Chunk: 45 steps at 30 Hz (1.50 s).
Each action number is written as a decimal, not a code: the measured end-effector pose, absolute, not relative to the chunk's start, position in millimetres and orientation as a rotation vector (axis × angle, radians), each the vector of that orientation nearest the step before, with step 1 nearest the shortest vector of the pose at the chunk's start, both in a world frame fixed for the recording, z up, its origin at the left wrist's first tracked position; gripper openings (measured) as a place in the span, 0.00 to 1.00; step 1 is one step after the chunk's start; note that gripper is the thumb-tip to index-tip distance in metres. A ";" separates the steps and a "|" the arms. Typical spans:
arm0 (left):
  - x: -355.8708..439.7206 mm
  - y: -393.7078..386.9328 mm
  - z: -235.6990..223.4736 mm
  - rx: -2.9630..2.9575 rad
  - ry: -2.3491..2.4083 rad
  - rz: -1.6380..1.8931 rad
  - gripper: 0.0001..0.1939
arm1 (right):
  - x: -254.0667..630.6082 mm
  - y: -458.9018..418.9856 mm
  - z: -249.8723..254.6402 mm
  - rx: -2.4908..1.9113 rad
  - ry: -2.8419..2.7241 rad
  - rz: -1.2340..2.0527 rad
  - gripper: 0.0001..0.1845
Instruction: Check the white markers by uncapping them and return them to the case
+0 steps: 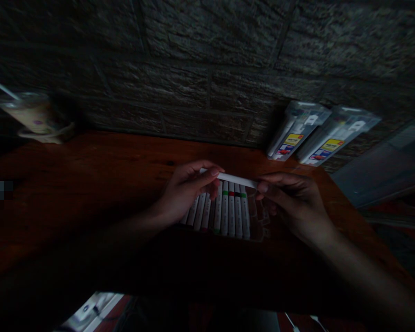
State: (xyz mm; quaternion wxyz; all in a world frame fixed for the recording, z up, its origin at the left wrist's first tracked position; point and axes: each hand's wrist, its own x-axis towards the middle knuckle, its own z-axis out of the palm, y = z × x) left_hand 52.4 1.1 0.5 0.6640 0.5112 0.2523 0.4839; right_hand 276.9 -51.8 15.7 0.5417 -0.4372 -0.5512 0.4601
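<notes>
A white marker (238, 179) is held level between my two hands. My left hand (190, 189) pinches one end between thumb and fingers. At the other end, my right hand (293, 200) grips it with thumb and fingertips. Below it on the table lies a row of several white markers (228, 214), some with green, red or dark bands. They rest in a clear plastic case (259, 226), whose right part shows no markers. My left hand hides part of the row's left side.
Two clear marker packs (287, 133) with yellow labels lean against the stone wall (193, 69) at the back right. A plastic cup (34, 115) with a straw stands at the far left of the wooden table (124, 161). Cables (314, 320) show below the front edge.
</notes>
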 end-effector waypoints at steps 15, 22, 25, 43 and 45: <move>52.5 2.3 3.1 1.083 0.526 1.117 0.06 | 277.5 -52.0 19.7 -0.930 -1.271 1.241 0.06; 50.9 3.4 0.0 1.066 0.520 1.076 0.11 | 276.0 -47.2 21.4 -0.982 -1.066 1.211 0.07; 50.4 3.6 -0.4 1.076 0.474 1.049 0.12 | 276.6 -44.9 22.6 -0.995 -1.023 1.183 0.07; 47.6 0.1 4.2 1.102 0.285 0.927 0.16 | 284.2 -38.9 20.0 -1.075 -0.941 1.157 0.08; 47.4 -0.6 4.5 1.106 0.282 0.922 0.17 | 284.9 -38.1 19.3 -1.080 -0.930 1.157 0.09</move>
